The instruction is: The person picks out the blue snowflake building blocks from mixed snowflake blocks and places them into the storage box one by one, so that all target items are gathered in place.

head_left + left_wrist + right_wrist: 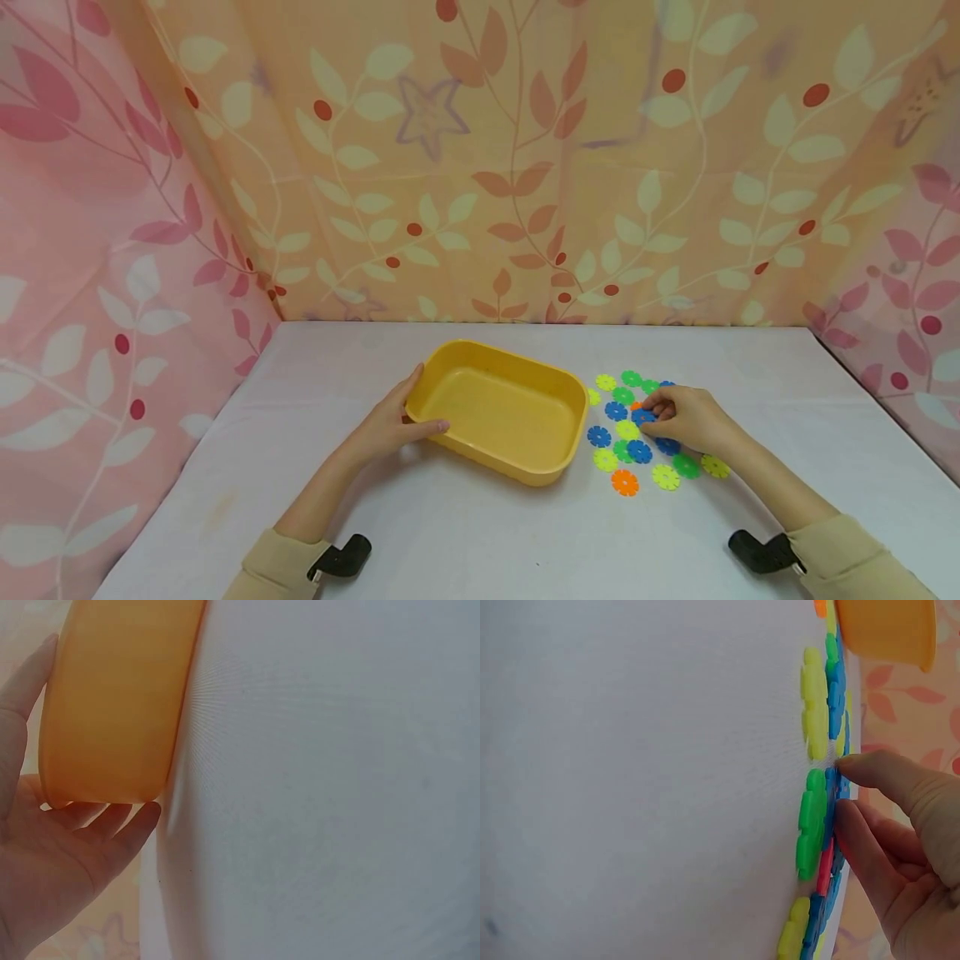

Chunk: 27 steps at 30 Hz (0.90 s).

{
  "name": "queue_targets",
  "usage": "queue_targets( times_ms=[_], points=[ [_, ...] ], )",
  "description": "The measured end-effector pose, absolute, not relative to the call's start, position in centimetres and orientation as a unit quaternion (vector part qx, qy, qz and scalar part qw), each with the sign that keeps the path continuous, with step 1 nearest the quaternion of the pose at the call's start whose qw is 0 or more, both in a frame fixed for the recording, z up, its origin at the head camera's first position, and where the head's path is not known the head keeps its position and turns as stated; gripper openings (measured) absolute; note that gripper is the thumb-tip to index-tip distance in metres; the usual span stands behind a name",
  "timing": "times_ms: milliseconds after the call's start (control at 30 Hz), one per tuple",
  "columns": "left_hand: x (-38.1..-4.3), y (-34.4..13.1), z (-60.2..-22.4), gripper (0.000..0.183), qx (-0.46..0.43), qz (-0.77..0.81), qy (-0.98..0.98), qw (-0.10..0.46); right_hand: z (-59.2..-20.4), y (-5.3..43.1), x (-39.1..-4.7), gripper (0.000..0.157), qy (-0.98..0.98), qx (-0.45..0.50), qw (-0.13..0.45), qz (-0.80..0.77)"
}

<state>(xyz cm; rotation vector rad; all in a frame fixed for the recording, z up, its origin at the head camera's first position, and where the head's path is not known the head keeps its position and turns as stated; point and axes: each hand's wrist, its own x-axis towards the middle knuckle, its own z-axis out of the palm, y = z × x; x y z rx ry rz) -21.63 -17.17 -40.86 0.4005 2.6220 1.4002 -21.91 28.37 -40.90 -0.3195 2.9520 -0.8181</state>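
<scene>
On the left, my left hand (390, 421) holds the end of a yellow plastic basin (487, 417). Its thumb lies over the rim, and the left wrist view shows the other fingers against the outer wall (116, 705). To the right of the basin, my right hand (690, 417) is down among flower-shaped notched plastic discs. Its thumb and fingertips pinch a blue disc (642, 417). In the right wrist view, a green disc (811, 825) lies near those fingertips and partly covers the blue ones.
Several yellow, green, blue and orange discs are spread beside the basin, with an orange disc (625, 482) nearest the front. A white cloth (480, 542) covers the table. Patterned curtains (480, 167) stand behind and at both sides.
</scene>
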Motion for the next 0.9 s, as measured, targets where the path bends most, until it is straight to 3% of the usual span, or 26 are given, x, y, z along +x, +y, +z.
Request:
queue_targets(
  times_ms=[900],
  points=[
    [-21.42, -17.11, -40.57, 0.108, 0.131, 0.468, 0.871, 0.074, -40.88, 27.95, -21.84, 0.030, 0.962, -0.158, -0.020, -0.223]
  ],
)
